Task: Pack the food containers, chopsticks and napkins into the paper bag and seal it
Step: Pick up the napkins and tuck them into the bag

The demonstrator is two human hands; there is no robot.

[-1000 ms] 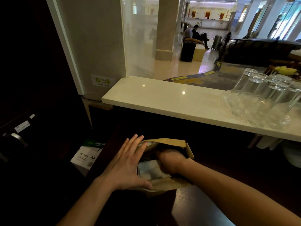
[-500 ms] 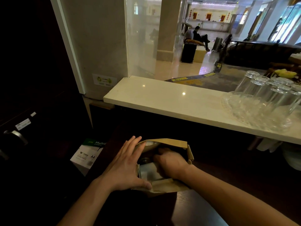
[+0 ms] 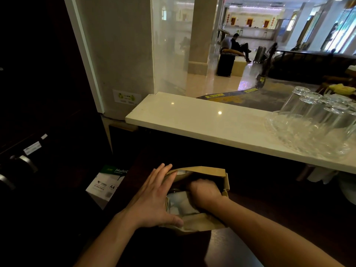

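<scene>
A brown paper bag (image 3: pixel 204 171) stands open on the dark counter below me. My left hand (image 3: pixel 154 197) lies flat against the bag's left side, fingers spread, thumb along the near rim. My right hand (image 3: pixel 204 191) reaches down into the bag's mouth with its fingers curled; what it holds is hidden. Pale, whitish contents (image 3: pixel 180 205), a container lid or napkins, show inside the bag between my hands. Chopsticks are not visible.
A white stone ledge (image 3: pixel 202 122) runs above the dark counter (image 3: pixel 269 199), with several upturned glasses (image 3: pixel 316 122) on its right end. A box of A4 paper (image 3: pixel 107 182) sits low to the left. People sit in the lobby beyond the glass.
My right hand has pushed slightly deeper into the bag. My left hand stays pressed on the bag's left side. The camera has shifted a little.
</scene>
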